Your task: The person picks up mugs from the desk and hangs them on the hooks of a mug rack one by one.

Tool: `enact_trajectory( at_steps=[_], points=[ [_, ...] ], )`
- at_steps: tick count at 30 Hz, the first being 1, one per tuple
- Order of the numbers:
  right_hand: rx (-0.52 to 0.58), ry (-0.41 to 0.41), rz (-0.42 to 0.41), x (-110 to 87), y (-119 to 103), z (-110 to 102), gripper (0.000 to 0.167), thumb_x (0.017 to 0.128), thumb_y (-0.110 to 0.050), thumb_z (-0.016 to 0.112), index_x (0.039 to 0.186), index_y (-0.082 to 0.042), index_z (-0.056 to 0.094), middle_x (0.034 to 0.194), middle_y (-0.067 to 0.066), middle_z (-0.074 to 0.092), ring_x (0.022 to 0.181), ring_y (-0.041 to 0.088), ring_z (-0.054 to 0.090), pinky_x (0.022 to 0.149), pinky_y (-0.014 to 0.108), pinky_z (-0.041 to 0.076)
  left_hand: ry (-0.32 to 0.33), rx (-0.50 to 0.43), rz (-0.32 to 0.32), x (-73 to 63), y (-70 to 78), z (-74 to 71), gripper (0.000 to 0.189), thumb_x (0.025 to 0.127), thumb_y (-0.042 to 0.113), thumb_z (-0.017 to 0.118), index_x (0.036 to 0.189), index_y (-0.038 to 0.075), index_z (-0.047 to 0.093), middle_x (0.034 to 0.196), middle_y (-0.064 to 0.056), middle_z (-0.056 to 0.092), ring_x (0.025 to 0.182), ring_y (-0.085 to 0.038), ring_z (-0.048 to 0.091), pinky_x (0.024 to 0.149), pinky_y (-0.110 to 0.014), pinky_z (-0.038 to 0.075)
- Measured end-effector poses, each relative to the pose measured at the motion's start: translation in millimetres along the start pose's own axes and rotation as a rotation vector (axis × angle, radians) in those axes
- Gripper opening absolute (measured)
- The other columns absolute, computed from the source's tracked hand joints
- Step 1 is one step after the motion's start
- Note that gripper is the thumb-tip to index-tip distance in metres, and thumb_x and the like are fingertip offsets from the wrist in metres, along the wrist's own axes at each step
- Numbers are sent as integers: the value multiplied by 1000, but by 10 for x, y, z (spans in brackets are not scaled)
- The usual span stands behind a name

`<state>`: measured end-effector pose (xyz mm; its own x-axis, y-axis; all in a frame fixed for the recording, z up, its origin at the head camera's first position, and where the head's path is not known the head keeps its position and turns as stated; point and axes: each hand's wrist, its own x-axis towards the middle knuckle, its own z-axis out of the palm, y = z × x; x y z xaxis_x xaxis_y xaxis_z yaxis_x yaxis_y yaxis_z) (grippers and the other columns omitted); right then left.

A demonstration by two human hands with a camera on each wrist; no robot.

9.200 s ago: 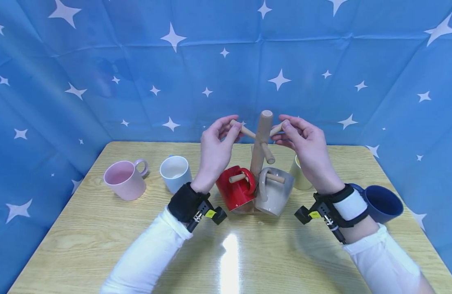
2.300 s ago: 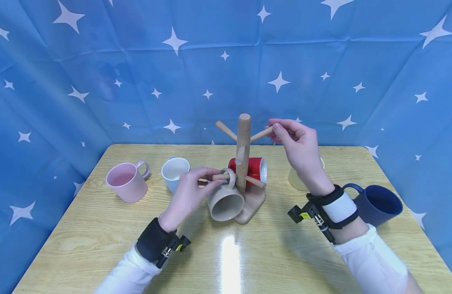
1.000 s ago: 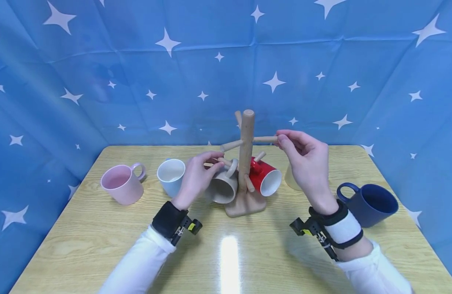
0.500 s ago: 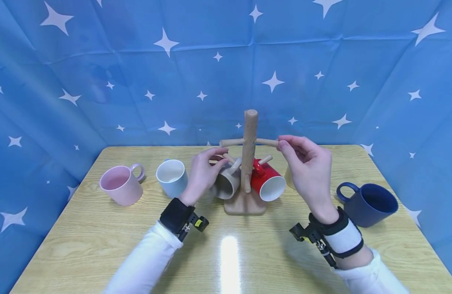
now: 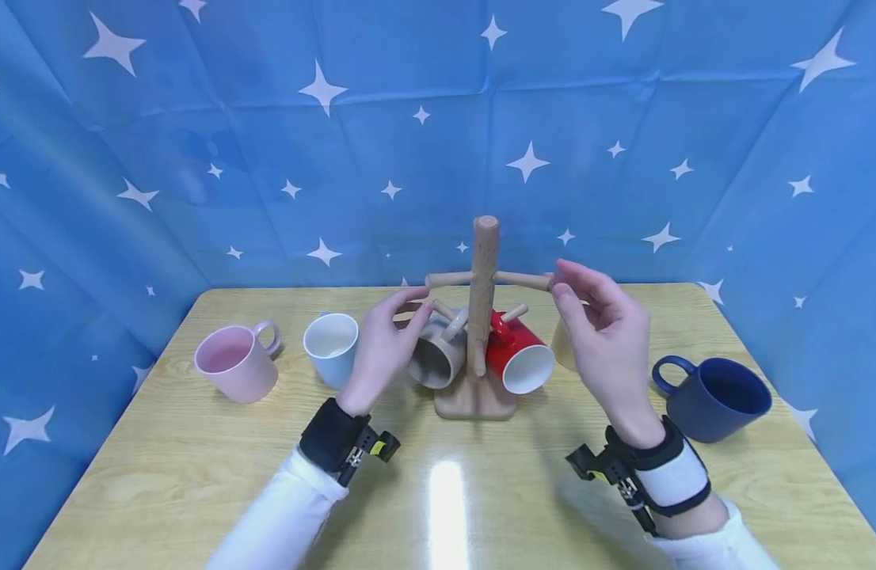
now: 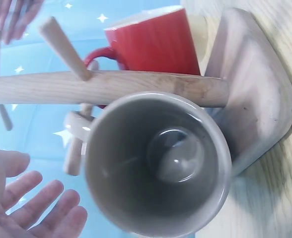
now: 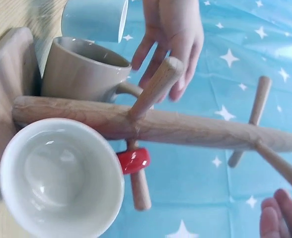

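Note:
A wooden mug tree [image 5: 484,257] stands upright on its base, its upper side pegs pointing left and right. On lower pegs hang a grey mug [image 5: 436,360] at left and a red mug [image 5: 516,352] with white inside at right, both tilted mouth toward me. My left hand [image 5: 382,342] is beside the grey mug's peg; the left wrist view shows its fingers [image 6: 41,201] spread and apart from the peg [image 6: 72,158]. My right hand [image 5: 609,340] is close to the upper right peg tip, fingers loose; the right wrist view shows a small gap there.
A pink mug [image 5: 238,372] and a light blue mug [image 5: 333,352] stand on the wooden table [image 5: 160,483] at left. A pale yellow cup [image 5: 562,348], partly behind my right hand, and a navy mug [image 5: 712,408] are at right. A star-patterned blue cloth [image 5: 381,142] hangs behind.
The mug tree has been turned, bringing the grey mug to the left and the red one to the right. Both hands have let go of the pegs and drawn slightly outward.

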<state>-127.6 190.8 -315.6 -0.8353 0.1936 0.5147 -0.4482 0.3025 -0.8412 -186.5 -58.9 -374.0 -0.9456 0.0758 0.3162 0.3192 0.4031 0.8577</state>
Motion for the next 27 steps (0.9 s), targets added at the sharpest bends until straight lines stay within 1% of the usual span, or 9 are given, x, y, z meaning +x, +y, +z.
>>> enact_trajectory(
  at_steps=[3,6,8,12,16,18,20,23,27],
  points=[
    [6,19,40,-119,61,-84,32,105,-4,60,136,2,66,109,-30,72,109,-6,72,97,9,54,43,-8,14,-164,12,-47,34,104,18,65,136,6,68,138,-16,71,120,-33,73,100,-47,61],
    [1,40,72,-234,161,-174,32,106,-4,58,136,2,66,109,-27,73,111,-6,71,96,9,55,77,-18,36,-327,28,-96,33,105,17,65,135,6,69,136,-15,72,120,-32,72,100,-46,62],
    [-32,50,88,-293,253,-229,32,106,-6,58,136,1,66,109,-28,73,110,-7,70,93,7,54,92,-21,45,-411,35,-127,32,105,17,65,135,6,69,136,-14,72,122,-31,71,100,-45,62],
    [-113,67,132,-372,436,-311,32,107,-10,59,137,-1,67,108,-33,70,108,-12,67,89,3,51,109,-16,37,-530,10,-161,32,104,19,66,134,6,70,136,-13,72,125,-30,69,100,-47,61],
    [-162,75,205,-394,592,-338,33,108,-17,59,137,-4,68,109,-34,68,106,-13,65,87,2,51,119,-2,37,-587,-29,-134,33,103,19,68,134,7,70,135,-13,72,123,-30,70,100,-48,61],
    [-182,67,251,-398,666,-331,35,109,-22,57,139,-6,67,116,-24,71,107,-13,64,88,2,50,120,5,47,-607,-36,-105,33,102,19,69,133,6,70,133,-14,74,121,-30,71,98,-48,62],
    [-208,49,298,-411,741,-320,38,110,-26,56,142,-8,64,125,-10,74,109,-14,61,89,1,48,117,22,59,-630,-40,-80,34,101,19,70,133,6,70,130,-14,75,119,-31,72,97,-49,62],
    [-233,30,351,-440,825,-303,41,111,-30,54,145,-10,61,138,10,70,110,-15,57,89,0,45,128,31,74,-658,-30,-76,34,101,18,71,132,4,71,127,-15,76,117,-32,72,96,-50,62],
    [-254,41,386,-479,893,-327,43,111,-33,53,148,-11,59,143,13,68,110,-14,54,87,0,43,143,37,95,-650,-14,-114,34,100,17,71,132,4,71,127,-16,75,117,-31,72,95,-51,62]
  ],
)
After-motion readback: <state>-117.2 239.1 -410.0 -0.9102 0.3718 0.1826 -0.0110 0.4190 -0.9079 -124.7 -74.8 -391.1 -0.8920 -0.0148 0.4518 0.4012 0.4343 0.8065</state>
